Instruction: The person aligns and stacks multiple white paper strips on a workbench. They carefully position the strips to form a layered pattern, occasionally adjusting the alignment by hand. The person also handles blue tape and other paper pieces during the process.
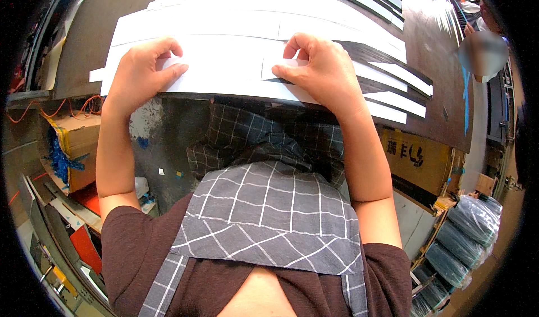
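White sheets or strips (224, 53) lie in overlapping layers on a dark table (84, 30) in front of me. My left hand (145, 67) is over their left part, its fingers curled and a gap showing between thumb and forefinger. Further right, my right hand (320, 67) is bent the same way, thumb and forefinger apart, beside a short upright sheet edge. Nothing is visible between the fingertips of either hand. The fingers farther back are partly hidden, and glare washes out the sheets' outlines.
More white strips (387, 112) fan out at the right, with dark pieces between them. A cardboard box (78, 143) stands below the table's left end, beside orange cord (87, 109). Plastic-wrapped bundles (469, 221) are stacked lower right. Another person (483, 22) is at the far right.
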{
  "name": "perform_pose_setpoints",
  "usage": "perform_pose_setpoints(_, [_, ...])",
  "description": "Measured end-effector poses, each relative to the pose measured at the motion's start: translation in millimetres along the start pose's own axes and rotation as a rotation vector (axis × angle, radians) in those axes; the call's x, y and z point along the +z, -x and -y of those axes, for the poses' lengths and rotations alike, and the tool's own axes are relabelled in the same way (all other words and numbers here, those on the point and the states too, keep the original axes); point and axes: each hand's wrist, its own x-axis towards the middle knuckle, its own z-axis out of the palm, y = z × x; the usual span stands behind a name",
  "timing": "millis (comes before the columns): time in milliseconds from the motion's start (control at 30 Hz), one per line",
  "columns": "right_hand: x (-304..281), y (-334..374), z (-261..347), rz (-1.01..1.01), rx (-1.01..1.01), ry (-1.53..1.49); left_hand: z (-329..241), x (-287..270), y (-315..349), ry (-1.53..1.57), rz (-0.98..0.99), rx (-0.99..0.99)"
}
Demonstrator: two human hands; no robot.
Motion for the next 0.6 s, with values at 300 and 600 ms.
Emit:
perform_pose_setpoints(300, [-3,0,4,0.026,0.059,-0.019,-42,14,-12,-0.064,0.038,0.567])
perform_pose_setpoints(600, [5,-5,6,0.025,0.008,-0.001,-61,31,-8,-0.127,0.013,0.557])
